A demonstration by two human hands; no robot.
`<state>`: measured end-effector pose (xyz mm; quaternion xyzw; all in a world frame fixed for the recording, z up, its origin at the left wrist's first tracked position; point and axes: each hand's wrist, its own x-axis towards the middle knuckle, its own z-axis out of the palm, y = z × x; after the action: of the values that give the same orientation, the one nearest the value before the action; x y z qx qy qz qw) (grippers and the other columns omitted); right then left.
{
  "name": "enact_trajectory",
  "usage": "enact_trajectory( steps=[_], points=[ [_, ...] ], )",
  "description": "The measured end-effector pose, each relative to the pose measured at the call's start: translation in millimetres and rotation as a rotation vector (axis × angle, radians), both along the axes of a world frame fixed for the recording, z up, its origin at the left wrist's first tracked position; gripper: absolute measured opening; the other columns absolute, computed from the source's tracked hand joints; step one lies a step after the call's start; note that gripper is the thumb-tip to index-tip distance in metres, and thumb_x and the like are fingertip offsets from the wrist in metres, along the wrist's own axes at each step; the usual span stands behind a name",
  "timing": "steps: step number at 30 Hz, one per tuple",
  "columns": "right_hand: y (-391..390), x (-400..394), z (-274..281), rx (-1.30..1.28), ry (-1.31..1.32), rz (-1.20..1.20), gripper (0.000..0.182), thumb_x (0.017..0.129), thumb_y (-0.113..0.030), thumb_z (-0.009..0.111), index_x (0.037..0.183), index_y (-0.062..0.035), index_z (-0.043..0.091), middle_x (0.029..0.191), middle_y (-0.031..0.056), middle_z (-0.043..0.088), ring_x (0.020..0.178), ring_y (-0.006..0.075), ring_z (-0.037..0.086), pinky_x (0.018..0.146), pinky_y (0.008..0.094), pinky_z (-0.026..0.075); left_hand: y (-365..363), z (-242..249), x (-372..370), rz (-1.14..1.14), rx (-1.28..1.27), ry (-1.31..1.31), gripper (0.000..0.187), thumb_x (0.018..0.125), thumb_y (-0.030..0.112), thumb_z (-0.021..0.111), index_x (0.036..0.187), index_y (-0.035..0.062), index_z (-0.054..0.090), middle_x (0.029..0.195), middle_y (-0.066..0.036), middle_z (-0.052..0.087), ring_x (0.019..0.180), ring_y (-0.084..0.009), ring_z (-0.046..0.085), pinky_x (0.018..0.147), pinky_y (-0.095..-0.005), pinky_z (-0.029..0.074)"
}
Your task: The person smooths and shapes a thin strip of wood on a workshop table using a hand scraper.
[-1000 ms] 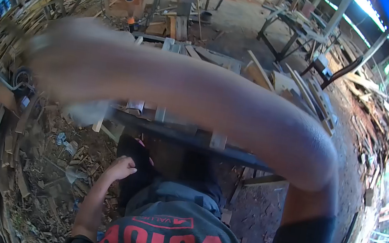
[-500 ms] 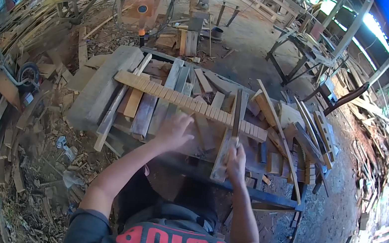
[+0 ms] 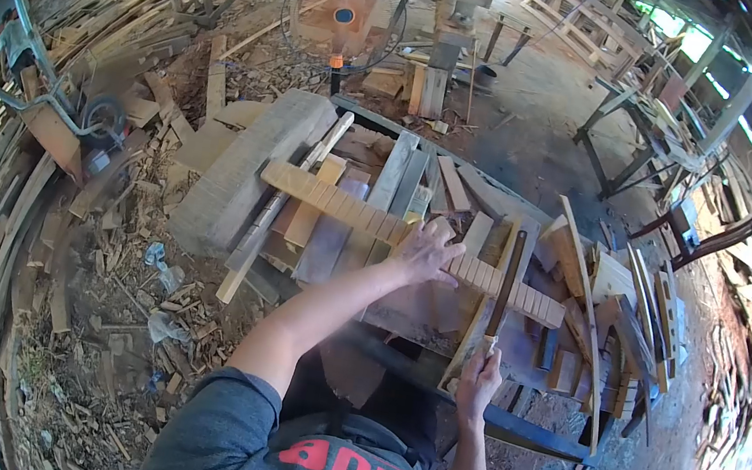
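A long wooden strip (image 3: pixel 346 204) with evenly spaced lines across it lies slantwise over other boards on the workbench (image 3: pixel 541 435). My left hand (image 3: pixel 427 252) is over the middle of this strip, fingers bent round it. In my right hand (image 3: pixel 478 382), the fingers wrap the handle of a long tool (image 3: pixel 509 279) with a narrow dark blade. That blade points away from me and overlaps the strip's right part in this view. Beneath the strip lie several loose boards (image 3: pixel 392 174).
A thick timber block (image 3: pixel 254 173) sits at the bench's left end. Offcuts and slats (image 3: pixel 576 265) are heaped on the right. Beyond the bench stands a round fan (image 3: pixel 343 16). Wood scraps (image 3: pixel 133 296) cover the floor at left, near a wheelbarrow (image 3: pixel 52 128).
My left hand has gone from hovering with fingers apart in front of the strip to gripping its middle. My right hand still holds the tool. The view has shifted left.
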<state>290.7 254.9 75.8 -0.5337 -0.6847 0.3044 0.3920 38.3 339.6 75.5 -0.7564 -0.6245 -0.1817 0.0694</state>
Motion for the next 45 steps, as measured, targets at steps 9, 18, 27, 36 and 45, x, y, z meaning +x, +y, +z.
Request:
enact_trajectory(
  steps=[9, 18, 27, 36, 45],
  points=[
    [-0.4, -2.7, 6.9, -0.041, -0.003, -0.032, 0.016, 0.093, -0.016, 0.05, 0.085, -0.0014, 0.049, 0.061, 0.0156, 0.051, 0.054, 0.0256, 0.052, 0.054, 0.0375, 0.04, -25.9, -7.3, 25.7, 0.135, 0.015, -0.093, 0.069, 0.064, 0.067, 0.066, 0.115, 0.021, 0.061, 0.101, -0.012, 0.058, 0.096, -0.0301, 0.053, 0.082, -0.046, 0.038],
    [-29.0, -18.2, 5.7, -0.111, 0.094, -0.058, 0.014, 0.095, -0.013, 0.051, 0.088, -0.001, 0.048, 0.067, 0.0189, 0.057, 0.063, 0.0409, 0.058, 0.055, 0.0446, 0.043, -34.8, 8.2, 29.7, 0.156, -0.064, -0.08, 0.069, 0.068, 0.069, 0.062, 0.118, 0.0216, 0.059, 0.105, -0.007, 0.059, 0.099, -0.0281, 0.051, 0.085, -0.045, 0.036],
    [-46.2, -13.2, -20.4, 0.039, 0.067, 0.084, 0.009, 0.093, -0.005, 0.051, 0.101, -0.001, 0.048, 0.09, 0.0204, 0.054, 0.083, 0.0411, 0.057, 0.067, 0.0436, 0.045, -34.3, 4.6, 28.7, 0.122, 0.028, -0.116, 0.059, 0.065, 0.057, 0.073, 0.111, 0.0212, 0.06, 0.095, -0.006, 0.057, 0.092, -0.0282, 0.054, 0.079, -0.0452, 0.038],
    [-28.5, 43.1, -32.1, 0.252, 0.037, 0.007, 0.011, 0.09, -0.003, 0.049, 0.101, 0.0001, 0.051, 0.09, 0.0188, 0.054, 0.081, 0.038, 0.053, 0.071, 0.0431, 0.043, -28.6, 4.6, 25.8, 0.14, 0.012, -0.093, 0.067, 0.068, 0.066, 0.065, 0.116, 0.0202, 0.059, 0.093, -0.007, 0.057, 0.092, -0.0274, 0.052, 0.084, -0.0427, 0.037],
    [-4.6, 35.5, -62.3, 0.394, -0.067, -0.286, 0.008, 0.087, -0.009, 0.051, 0.091, -0.0015, 0.051, 0.088, 0.0167, 0.053, 0.084, 0.0349, 0.047, 0.076, 0.0443, 0.036, -26.4, 7.9, 25.4, 0.157, 0.059, -0.08, 0.064, 0.068, 0.064, 0.066, 0.114, 0.0201, 0.059, 0.093, -0.007, 0.057, 0.097, -0.0282, 0.053, 0.086, -0.0459, 0.038]
  ],
)
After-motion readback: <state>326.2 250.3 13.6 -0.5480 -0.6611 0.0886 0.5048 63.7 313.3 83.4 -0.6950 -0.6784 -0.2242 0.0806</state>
